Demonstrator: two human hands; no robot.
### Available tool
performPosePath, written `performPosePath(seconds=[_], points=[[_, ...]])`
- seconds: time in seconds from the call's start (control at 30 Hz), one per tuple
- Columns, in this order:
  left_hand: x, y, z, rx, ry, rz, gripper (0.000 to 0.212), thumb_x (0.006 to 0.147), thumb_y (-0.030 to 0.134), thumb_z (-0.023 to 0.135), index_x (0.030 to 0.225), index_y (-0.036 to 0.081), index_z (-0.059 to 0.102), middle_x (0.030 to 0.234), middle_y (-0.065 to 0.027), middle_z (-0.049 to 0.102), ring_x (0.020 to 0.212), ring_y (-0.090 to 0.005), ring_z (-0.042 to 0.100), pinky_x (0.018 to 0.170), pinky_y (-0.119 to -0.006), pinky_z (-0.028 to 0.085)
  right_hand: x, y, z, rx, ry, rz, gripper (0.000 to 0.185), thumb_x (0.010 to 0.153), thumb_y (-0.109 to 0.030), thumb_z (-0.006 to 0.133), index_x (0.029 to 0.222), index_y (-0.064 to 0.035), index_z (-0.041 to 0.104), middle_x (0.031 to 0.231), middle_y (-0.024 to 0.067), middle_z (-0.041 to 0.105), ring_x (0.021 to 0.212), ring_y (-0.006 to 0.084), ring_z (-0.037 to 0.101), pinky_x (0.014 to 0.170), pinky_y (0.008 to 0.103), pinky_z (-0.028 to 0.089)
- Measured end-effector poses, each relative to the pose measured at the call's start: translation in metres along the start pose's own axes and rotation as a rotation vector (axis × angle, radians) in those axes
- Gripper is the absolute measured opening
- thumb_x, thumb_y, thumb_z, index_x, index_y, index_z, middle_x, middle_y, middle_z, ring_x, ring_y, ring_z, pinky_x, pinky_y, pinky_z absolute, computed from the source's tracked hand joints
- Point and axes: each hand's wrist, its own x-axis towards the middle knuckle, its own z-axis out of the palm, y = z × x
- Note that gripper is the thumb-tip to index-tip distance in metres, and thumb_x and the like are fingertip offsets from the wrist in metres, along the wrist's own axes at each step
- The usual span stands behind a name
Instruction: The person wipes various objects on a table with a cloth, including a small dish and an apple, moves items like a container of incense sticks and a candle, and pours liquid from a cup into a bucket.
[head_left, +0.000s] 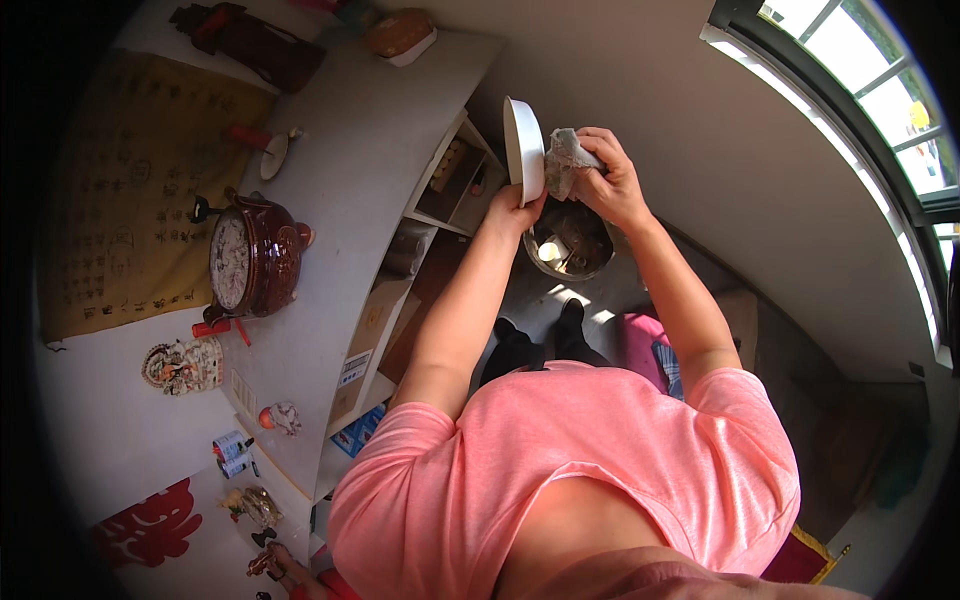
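Note:
My left hand (520, 208) grips the lower rim of a shallow white dish (531, 150), which is held up on its edge. A crumpled grey cloth (564, 161) is bunched in my right hand (611, 176), close beside the dish's outer face; whether cloth and dish touch is hard to tell. Below both hands, a round metal basin (577, 271) stands on the floor with a white cup-like item and other things in it.
At left, a grey counter (352, 142) bears a brown glazed incense pot (274, 259), a red candle (250, 137) and figurines. Shelves with a cardboard box (367, 349) lie under it. A wall and window (885, 97) are at right; a pink item (641, 345) is near my feet.

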Motion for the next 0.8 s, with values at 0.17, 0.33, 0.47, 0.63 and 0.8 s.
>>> performPosePath(seconds=[0.17,0.33,0.47,0.63,0.8], points=[[-0.046,-0.058,0.033,0.274,-0.258,-0.116,0.017,0.097,0.024,0.051,0.108,0.013,0.056,0.093,-0.0047,0.061,0.075,-0.0164,0.061,0.056,-0.026,0.051,-0.028,-0.024,0.035,-0.611,-0.046,-0.374,0.043,0.068,-0.013,0.072,0.109,-0.0229,0.069,0.126,0.0149,0.052,0.124,0.0382,0.042,0.100,0.0565,0.034],[-0.052,-0.058,0.004,0.527,-0.154,-0.183,0.010,0.093,0.023,0.055,0.099,0.017,0.056,0.074,0.0046,0.051,0.052,-0.0062,0.046,0.037,-0.017,0.029,0.019,0.008,0.006,-0.350,0.004,0.032,0.035,0.082,-0.024,0.069,0.114,-0.0116,0.067,0.126,0.0171,0.054,0.121,0.0373,0.048,0.102,0.0461,0.040],[-0.069,-0.058,0.002,0.716,-0.202,-0.115,0.013,0.091,0.023,0.059,0.102,0.016,0.057,0.077,0.0039,0.056,0.054,-0.0073,0.052,0.040,-0.021,0.035,0.048,0.042,-0.017,0.009,-0.051,0.541,0.036,0.092,-0.030,0.059,0.117,-0.0048,0.064,0.109,0.0131,0.066,0.099,0.0244,0.063,0.091,0.0358,0.049],[-0.077,-0.031,-0.014,0.609,-0.382,-0.193,0.016,0.093,0.025,0.058,0.101,0.011,0.059,0.080,-0.0022,0.058,0.059,-0.0104,0.056,0.043,-0.023,0.040,0.044,0.039,-0.004,0.429,0.022,0.953,0.038,0.094,-0.031,0.057,0.114,0.0013,0.064,0.096,0.0097,0.068,0.083,0.0191,0.065,0.080,0.0332,0.051],[-0.073,-0.033,0.008,0.384,-0.720,-0.060,0.040,0.096,0.035,0.055,0.126,0.008,0.049,0.107,-0.0091,0.055,0.087,-0.0190,0.053,0.068,-0.029,0.052,-0.007,0.062,0.042,0.483,0.057,0.902,0.042,0.096,-0.035,0.056,0.112,0.0027,0.064,0.094,0.0076,0.067,0.085,0.0149,0.062,0.080,0.0317,0.049]])
